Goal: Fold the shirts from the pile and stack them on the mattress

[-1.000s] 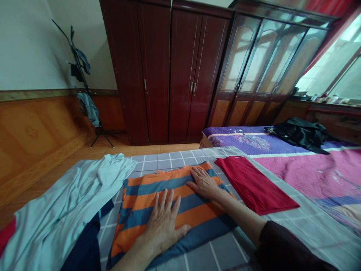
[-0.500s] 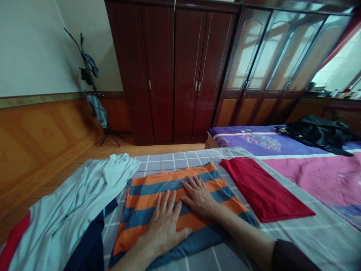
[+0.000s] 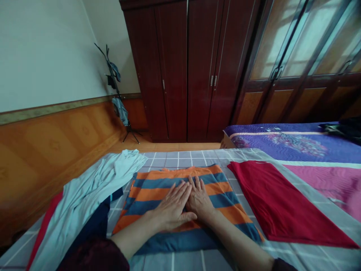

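— So, starting at the far left, what is lying on the bed?

— A pale blue garment is sprawling loosely over the grey checked bedspread, with a dark navy cloth and a strip of red fabric peeking out from under its near edge.

— And moving right from there?

— An orange and blue striped shirt is lying folded flat near the middle of the bedspread, just right of the pale garment. The left hand is pressing down on it, palm flat and fingers spread wide, gripping nothing. The right hand is lying flat beside it, also open with fingers stretched out, holding nothing. The two hands are touching along their inner edges, the left thumb overlapping the right hand's near side.

— What is sitting right of the striped one?

— A folded red garment is lying flat, close beside the striped shirt but not touching it. Farther right, a purple quilt and a pink quilt are covering the bed.

— Anything behind?

— A dark wooden wardrobe is standing along the far wall, with a coat stand carrying clothes to its left.
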Demonstrator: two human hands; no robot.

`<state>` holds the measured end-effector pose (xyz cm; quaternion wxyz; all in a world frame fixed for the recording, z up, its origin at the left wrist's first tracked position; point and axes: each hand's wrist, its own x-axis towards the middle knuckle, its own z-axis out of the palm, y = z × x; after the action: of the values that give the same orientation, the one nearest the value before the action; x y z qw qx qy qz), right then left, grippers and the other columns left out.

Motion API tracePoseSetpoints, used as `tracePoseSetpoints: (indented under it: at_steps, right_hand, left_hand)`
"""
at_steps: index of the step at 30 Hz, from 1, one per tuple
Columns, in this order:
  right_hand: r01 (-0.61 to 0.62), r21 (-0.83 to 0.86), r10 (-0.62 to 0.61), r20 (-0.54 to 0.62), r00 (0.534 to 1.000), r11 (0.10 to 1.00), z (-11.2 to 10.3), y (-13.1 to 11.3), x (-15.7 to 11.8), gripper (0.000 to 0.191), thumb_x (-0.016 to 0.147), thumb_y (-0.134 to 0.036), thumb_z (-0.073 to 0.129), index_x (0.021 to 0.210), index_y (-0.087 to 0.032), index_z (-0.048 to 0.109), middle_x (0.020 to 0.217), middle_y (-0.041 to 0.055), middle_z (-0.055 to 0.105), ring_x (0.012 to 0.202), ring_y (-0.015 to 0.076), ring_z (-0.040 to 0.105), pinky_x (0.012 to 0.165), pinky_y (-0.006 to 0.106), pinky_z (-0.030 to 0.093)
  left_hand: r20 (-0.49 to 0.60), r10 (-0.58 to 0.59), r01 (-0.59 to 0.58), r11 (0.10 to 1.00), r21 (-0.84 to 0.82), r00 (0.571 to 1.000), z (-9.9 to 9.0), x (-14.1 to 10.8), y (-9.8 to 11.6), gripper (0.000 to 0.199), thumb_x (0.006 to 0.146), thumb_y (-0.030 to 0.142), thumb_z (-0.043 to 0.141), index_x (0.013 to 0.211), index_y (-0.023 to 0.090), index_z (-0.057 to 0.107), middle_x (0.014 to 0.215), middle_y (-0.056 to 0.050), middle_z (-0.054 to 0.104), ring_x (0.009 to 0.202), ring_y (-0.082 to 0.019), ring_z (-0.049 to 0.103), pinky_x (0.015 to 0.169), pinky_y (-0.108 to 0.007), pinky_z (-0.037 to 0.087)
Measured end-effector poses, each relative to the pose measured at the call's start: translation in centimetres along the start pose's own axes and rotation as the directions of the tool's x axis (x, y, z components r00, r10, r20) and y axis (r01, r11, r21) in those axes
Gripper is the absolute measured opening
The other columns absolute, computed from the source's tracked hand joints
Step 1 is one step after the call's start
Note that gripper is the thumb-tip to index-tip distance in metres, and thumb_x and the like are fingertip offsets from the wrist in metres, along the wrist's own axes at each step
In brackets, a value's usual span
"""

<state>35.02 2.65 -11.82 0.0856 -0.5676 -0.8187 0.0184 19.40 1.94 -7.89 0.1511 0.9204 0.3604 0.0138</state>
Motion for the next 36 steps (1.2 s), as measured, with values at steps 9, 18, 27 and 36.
tracePoseSetpoints:
  at_steps: [9,18,27,36]
  right_hand:
    - [-0.016,0.098,0.023,-0.068,0.997,0.995,0.2,0.3,-0.2,0.061,0.090,-0.051,0.039,0.141,-0.016,0.041,0.150,0.0173,0.028,0.136,0.0429,0.020,0.107,0.058,0.016]
    - [0.003,0.124,0.007,-0.082,0.997,0.992,-0.2,0.9,-0.3,0.065,0.088,-0.054,0.042,0.139,-0.013,0.044,0.148,0.0199,0.031,0.135,0.0430,0.023,0.107,0.056,0.018]
    - [-0.002,0.035,0.006,-0.101,0.995,0.999,-0.1,2.5,0.2,0.062,0.091,-0.052,0.038,0.137,-0.011,0.045,0.147,0.0176,0.034,0.135,0.0366,0.029,0.108,0.050,0.022]
    - [-0.136,-0.126,0.110,-0.196,0.974,0.983,0.3,5.7,1.0,0.066,0.090,-0.049,0.040,0.135,-0.001,0.044,0.142,0.0212,0.041,0.132,0.0347,0.033,0.108,0.048,0.022]
  left_hand:
    - [-0.073,-0.323,0.330,0.930,0.160,0.944,0.0,-1.3,-9.1,0.070,0.093,0.060,0.019,0.148,0.018,0.014,0.155,-0.008,0.012,0.143,-0.021,0.007,0.115,-0.042,0.005]
    - [-0.120,-0.493,0.508,0.844,0.174,0.861,-0.9,-3.6,-10.8,0.068,0.093,0.056,0.017,0.149,0.017,0.013,0.156,-0.007,0.009,0.143,-0.021,0.008,0.114,-0.040,0.008]
    - [-0.147,-0.373,0.396,0.901,0.178,0.916,0.5,-3.3,-7.8,0.065,0.094,0.056,0.021,0.148,0.020,0.017,0.155,-0.006,0.013,0.143,-0.019,0.006,0.115,-0.041,0.004]
    - [-0.196,-0.578,0.605,0.784,0.135,0.792,-0.1,-5.5,-8.5,0.070,0.093,0.057,0.023,0.147,0.013,0.018,0.155,-0.012,0.014,0.143,-0.026,0.007,0.113,-0.049,0.006]
